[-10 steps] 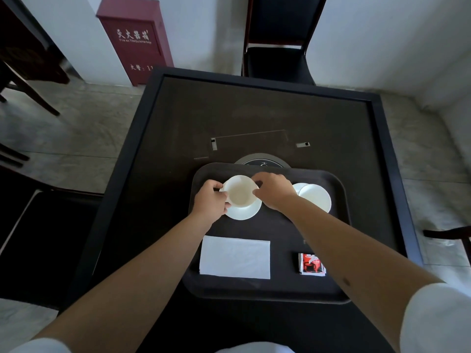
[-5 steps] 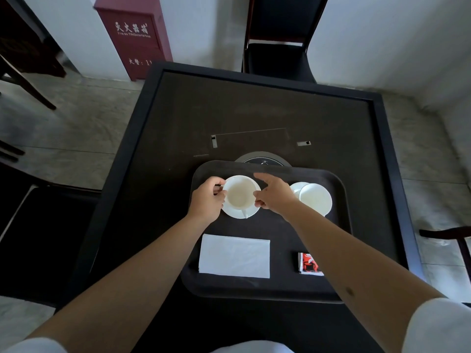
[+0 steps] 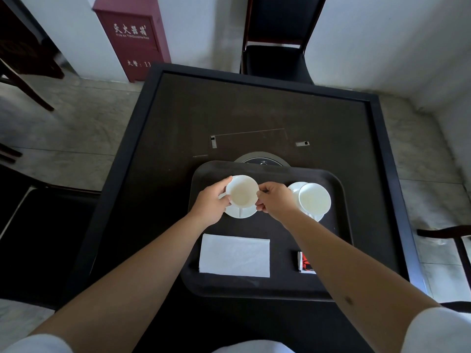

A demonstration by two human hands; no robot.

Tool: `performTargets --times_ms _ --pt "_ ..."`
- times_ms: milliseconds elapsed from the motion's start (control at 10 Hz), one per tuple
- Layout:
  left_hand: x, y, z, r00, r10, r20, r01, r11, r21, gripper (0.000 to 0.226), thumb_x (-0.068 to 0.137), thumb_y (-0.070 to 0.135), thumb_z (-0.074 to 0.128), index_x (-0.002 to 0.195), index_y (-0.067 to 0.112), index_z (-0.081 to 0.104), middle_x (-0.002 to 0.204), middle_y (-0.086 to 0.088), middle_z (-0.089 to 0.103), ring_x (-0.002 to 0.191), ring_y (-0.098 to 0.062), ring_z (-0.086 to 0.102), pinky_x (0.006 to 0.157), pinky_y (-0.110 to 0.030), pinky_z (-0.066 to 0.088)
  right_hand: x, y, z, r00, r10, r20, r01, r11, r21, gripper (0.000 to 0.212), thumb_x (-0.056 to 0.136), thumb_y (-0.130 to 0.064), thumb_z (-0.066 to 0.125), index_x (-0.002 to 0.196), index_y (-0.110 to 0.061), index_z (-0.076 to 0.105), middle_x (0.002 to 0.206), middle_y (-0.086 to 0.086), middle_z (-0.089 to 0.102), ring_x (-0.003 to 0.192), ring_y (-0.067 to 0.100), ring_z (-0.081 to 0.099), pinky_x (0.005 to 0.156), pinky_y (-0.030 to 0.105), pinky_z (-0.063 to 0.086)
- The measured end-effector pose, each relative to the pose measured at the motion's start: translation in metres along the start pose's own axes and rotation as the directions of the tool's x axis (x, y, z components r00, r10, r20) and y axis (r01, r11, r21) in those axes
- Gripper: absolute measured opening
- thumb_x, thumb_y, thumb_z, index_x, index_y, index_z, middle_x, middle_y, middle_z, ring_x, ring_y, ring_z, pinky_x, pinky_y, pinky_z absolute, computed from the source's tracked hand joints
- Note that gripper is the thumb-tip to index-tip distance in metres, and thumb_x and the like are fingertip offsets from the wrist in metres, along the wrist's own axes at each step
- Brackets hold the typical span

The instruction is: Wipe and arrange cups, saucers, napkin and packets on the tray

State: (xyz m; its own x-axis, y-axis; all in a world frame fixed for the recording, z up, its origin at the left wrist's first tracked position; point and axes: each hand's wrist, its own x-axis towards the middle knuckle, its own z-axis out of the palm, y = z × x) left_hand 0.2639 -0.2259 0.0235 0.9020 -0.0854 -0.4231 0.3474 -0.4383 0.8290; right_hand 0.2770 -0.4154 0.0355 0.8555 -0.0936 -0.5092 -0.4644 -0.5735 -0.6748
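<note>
**A:** On the dark tray (image 3: 339, 225) in front of us, we've got the left cup (image 3: 242, 191) pinched from both sides. Our left hand (image 3: 211, 202) curls round its left rim, our right hand (image 3: 276, 201) grips the right rim with fingertips closed on it. The cup sits over its saucer (image 3: 240, 212); we can't tell if it's touching or lifted a hair.

**B:** Yep, and both hands look only partly closed, just wrapped to the cup's edge, nothing else in them. What about the rest?

**A:** The second cup (image 3: 314, 200) is on the right of the tray, tilted on its own saucer (image 3: 295, 187), just beside our right wrist. The white napkin (image 3: 234, 256) lies flat in the near-left part of the tray. The red packets (image 3: 305, 262) are near-right, half hidden behind our right forearm.

**B:** And the tray sits on the black table (image 3: 178, 118), with a round disc (image 3: 262, 159) poking out behind its far edge.
</note>
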Motion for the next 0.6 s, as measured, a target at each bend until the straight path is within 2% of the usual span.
performTargets --times_ms 100,300,400,500,600 --pt "0.001 -0.003 0.002 1.000 0.000 0.011 0.000 1.000 -0.002 0.054 0.100 0.011 0.051 0.149 0.030 0.037 0.150 -0.001 0.042 0.129 -0.027 0.050 0.103 -0.047 0.047 0.001 0.000 0.000 1.000 0.016 -0.005 -0.016 1.000 0.001 0.014 0.095 -0.018 0.056 0.103 -0.018 0.068 0.071 -0.001 0.073 0.062 0.010 0.070 0.061 0.023 0.059" --pt "0.002 -0.008 0.007 1.000 -0.004 -0.015 0.004 1.000 0.023 0.054 0.100 0.015 0.052 0.148 0.033 0.036 0.151 0.002 0.041 0.133 -0.024 0.045 0.108 -0.044 0.042 -0.002 0.001 0.002 0.999 0.034 -0.010 -0.033 0.998 0.060 0.017 0.096 -0.018 0.056 0.108 -0.017 0.068 0.074 0.002 0.074 0.066 0.015 0.071 0.066 0.029 0.061" --pt "0.001 -0.003 0.008 0.999 0.008 -0.049 -0.002 0.993 0.114 0.053 0.101 0.016 0.051 0.149 0.032 0.035 0.152 0.001 0.042 0.136 -0.023 0.041 0.106 -0.033 0.037 -0.007 0.001 0.003 0.999 0.039 0.028 -0.040 0.998 0.049 0.025 0.097 -0.023 0.051 0.115 -0.015 0.066 0.086 0.005 0.074 0.079 0.022 0.071 0.078 0.038 0.059" --pt "-0.007 0.005 0.008 0.993 0.077 -0.090 -0.052 0.966 0.254 0.061 0.099 0.020 0.053 0.153 0.027 0.025 0.156 -0.002 0.034 0.140 -0.025 0.036 0.108 -0.036 0.035 -0.016 0.005 0.001 0.999 -0.021 0.036 0.027 0.982 -0.184 0.041 0.097 -0.040 0.046 0.133 -0.021 0.054 0.114 0.004 0.068 0.092 0.023 0.061 0.079 0.035 0.051" --pt "-0.023 0.010 0.003 0.974 0.198 -0.114 -0.129 0.888 0.442 0.070 0.096 0.033 0.057 0.154 0.026 0.018 0.160 -0.006 0.023 0.144 -0.028 0.028 0.109 -0.042 0.035 -0.034 0.016 -0.007 0.994 -0.111 -0.006 0.106 0.958 -0.267 0.053 0.096 -0.043 0.052 0.144 -0.021 0.043 0.132 0.004 0.060 0.109 0.024 0.058 0.089 0.036 0.048"
